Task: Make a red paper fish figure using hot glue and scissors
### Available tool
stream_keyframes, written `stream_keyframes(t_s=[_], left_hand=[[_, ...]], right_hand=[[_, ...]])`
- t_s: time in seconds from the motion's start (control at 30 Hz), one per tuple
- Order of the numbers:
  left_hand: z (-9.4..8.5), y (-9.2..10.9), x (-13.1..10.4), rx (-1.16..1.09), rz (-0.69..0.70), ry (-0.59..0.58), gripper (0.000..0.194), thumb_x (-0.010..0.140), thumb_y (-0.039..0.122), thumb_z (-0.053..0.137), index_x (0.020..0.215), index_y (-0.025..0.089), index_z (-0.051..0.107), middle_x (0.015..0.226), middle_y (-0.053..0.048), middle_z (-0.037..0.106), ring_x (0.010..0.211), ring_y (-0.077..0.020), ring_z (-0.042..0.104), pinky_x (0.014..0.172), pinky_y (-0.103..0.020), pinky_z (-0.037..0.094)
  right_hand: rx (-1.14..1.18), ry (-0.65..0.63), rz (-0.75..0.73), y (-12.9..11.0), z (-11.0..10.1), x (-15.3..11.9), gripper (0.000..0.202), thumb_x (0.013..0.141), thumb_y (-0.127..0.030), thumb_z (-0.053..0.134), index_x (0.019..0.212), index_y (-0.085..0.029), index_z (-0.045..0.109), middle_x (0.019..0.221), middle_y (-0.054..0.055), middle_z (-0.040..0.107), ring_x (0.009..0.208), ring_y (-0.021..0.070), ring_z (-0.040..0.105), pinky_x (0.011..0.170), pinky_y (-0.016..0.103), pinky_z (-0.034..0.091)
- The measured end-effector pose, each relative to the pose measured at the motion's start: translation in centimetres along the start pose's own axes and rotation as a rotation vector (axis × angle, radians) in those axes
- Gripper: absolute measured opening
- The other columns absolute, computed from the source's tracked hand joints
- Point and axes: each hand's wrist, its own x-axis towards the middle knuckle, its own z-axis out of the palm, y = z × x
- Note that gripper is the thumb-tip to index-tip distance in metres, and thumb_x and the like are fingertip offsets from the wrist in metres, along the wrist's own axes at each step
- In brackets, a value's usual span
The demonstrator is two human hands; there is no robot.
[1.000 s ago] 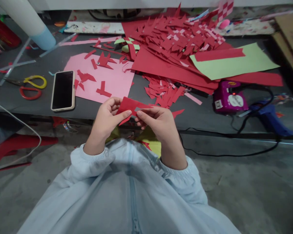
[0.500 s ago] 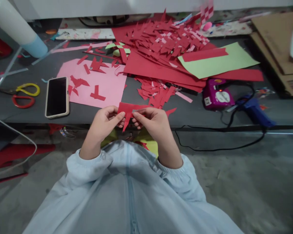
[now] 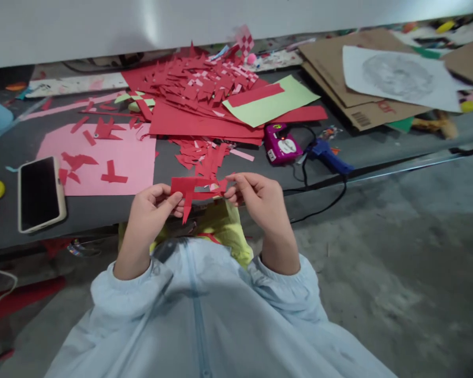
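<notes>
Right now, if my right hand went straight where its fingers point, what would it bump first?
Probably the red paper cutout in your left hand; your right hand already seems to have its fingertips near the cutout's far end. Depth is hard to judge here.

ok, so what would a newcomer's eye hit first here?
Probably the heap of spiky red cutouts, piled at the back of the dark table. Then the red paper cutout at the front edge, between left hand and right hand. The purple box stands out too, right of the heap beside a blue glue gun.
</notes>
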Motion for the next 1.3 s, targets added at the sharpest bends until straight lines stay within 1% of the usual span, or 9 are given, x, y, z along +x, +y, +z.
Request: stream_keyframes(t_s=[0.13, 0.27, 0.4, 0.5, 0.7, 0.9, 1.07, 1.2, 1.3], left_hand=[[1.9, -0.1, 0.1, -0.021, -0.028, -0.092, 0.033, 0.070, 0.042, 0.086, 0.072, 0.018, 0.063, 0.061, 0.001, 0.067, 0.053, -0.0109, 0.064, 0.054, -0.021, 0.057], [3.9, 0.0, 0.0, 0.001, -0.023, -0.182, 0.034, 0.071, 0.043, 0.085, 0.072, 0.018, 0.063, 0.061, 0.001, 0.066, 0.055, -0.0117, 0.065, 0.056, -0.022, 0.058], [5.6, 0.2, -0.2, 0.026, -0.015, -0.231, 0.035, 0.072, 0.044, 0.085, 0.071, 0.017, 0.062, 0.062, 0.001, 0.066, 0.056, -0.0112, 0.065, 0.057, -0.022, 0.057], [6.8, 0.4, -0.2, 0.020, -0.031, -0.245, 0.038, 0.069, 0.048, 0.087, 0.071, 0.018, 0.062, 0.061, 0.002, 0.065, 0.056, -0.0114, 0.065, 0.055, -0.022, 0.057], [8.3, 0.9, -0.2, 0.074, 0.002, -0.280, 0.037, 0.069, 0.047, 0.087, 0.070, 0.019, 0.063, 0.063, 0.003, 0.066, 0.056, -0.0113, 0.065, 0.056, -0.022, 0.057], [8.8, 1.6, -0.3, 0.115, 0.033, -0.278, 0.040, 0.070, 0.053, 0.085, 0.070, 0.018, 0.064, 0.063, 0.001, 0.066, 0.057, -0.0128, 0.065, 0.056, -0.023, 0.057], [8.0, 1.8, 0.0, 0.104, 0.018, -0.185, 0.046, 0.065, 0.056, 0.087, 0.071, 0.017, 0.063, 0.063, 0.001, 0.066, 0.058, -0.0119, 0.064, 0.056, -0.023, 0.057], [6.6, 1.8, 0.4, 0.089, -0.009, -0.096, 0.048, 0.059, 0.054, 0.089, 0.077, 0.016, 0.065, 0.066, 0.001, 0.067, 0.059, -0.0119, 0.064, 0.057, -0.023, 0.058], [5.1, 1.8, 0.4, 0.077, -0.003, -0.045, 0.047, 0.058, 0.052, 0.089, 0.079, 0.016, 0.066, 0.067, 0.001, 0.068, 0.060, -0.0120, 0.064, 0.059, -0.024, 0.058]], right_hand=[[-0.162, 0.316, -0.089, -0.2, -3.9, -0.1, 0.032, 0.090, -0.048, 0.062, 0.091, -0.019, 0.074, 0.068, 0.002, 0.072, 0.057, 0.0151, 0.065, 0.056, 0.029, 0.053], [-0.631, 0.592, -0.115, 0.1, -10.6, 0.8, 0.020, 0.090, -0.037, 0.062, 0.090, -0.020, 0.074, 0.074, 0.006, 0.074, 0.070, 0.0225, 0.069, 0.074, 0.040, 0.053], [-0.937, 0.533, 0.059, 1.6, -16.9, 2.8, 0.005, 0.081, -0.023, 0.075, 0.083, -0.022, 0.070, 0.073, 0.008, 0.065, 0.084, 0.0282, 0.063, 0.084, 0.045, 0.044], [-0.920, 0.439, -0.065, 3.2, -19.2, 4.4, 0.009, 0.083, -0.023, 0.075, 0.083, -0.021, 0.066, 0.074, 0.005, 0.056, 0.094, 0.0290, 0.057, 0.093, 0.047, 0.039], [-1.171, 0.372, -0.026, 4.9, -19.8, 7.3, 0.023, 0.082, -0.031, 0.078, 0.092, -0.011, 0.071, 0.102, 0.020, 0.066, 0.107, 0.0349, 0.058, 0.092, 0.048, 0.040], [-1.236, 0.325, -0.054, 5.0, -19.7, 8.4, 0.015, 0.085, -0.021, 0.072, 0.090, -0.008, 0.067, 0.099, 0.022, 0.068, 0.105, 0.0348, 0.060, 0.093, 0.051, 0.041], [-1.165, 0.341, -0.062, 3.1, -19.7, 6.8, 0.020, 0.093, -0.026, 0.064, 0.100, -0.008, 0.066, 0.108, 0.026, 0.068, 0.113, 0.0348, 0.060, 0.101, 0.051, 0.039], [-1.255, 0.439, -0.012, 0.8, -19.7, 4.1, 0.029, 0.093, -0.024, 0.059, 0.111, -0.003, 0.066, 0.117, 0.030, 0.066, 0.118, 0.0428, 0.058, 0.100, 0.057, 0.042], [-1.115, 0.479, -0.055, -0.6, -19.3, 2.0, 0.033, 0.095, -0.035, 0.050, 0.111, -0.011, 0.067, 0.114, 0.025, 0.066, 0.116, 0.0430, 0.059, 0.101, 0.059, 0.043]])
